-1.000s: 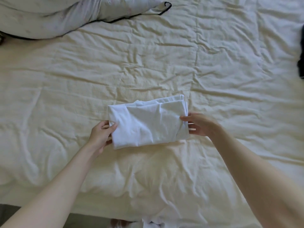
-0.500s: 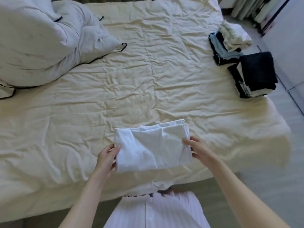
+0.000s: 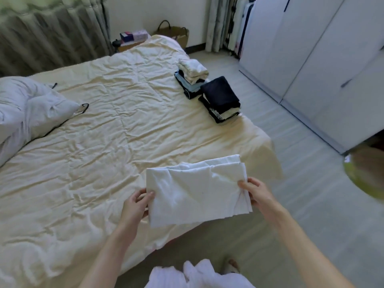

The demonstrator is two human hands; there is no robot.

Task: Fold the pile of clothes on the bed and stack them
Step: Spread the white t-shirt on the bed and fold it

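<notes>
A folded white garment [image 3: 195, 188] hangs in the air over the near right corner of the bed [image 3: 108, 129]. My left hand [image 3: 137, 204] pinches its left edge, thumb on top. My right hand [image 3: 256, 196] grips its right edge, where the layers bunch. Two stacks of folded clothes sit near the bed's right edge: a far stack [image 3: 192, 76] topped with a cream piece, and a nearer stack [image 3: 221, 99] topped with a dark navy piece.
A grey-white pillow [image 3: 31, 109] lies at the left of the bed. White wardrobe doors [image 3: 311, 59] stand at the right across pale floor [image 3: 301, 204]. A basket [image 3: 173, 32] and curtains [image 3: 52, 38] are beyond the bed.
The folded white garment has been lifted off the bed and carried to the right in both hands. The view has swung up and right, bringing the stacks and wardrobe into sight.
</notes>
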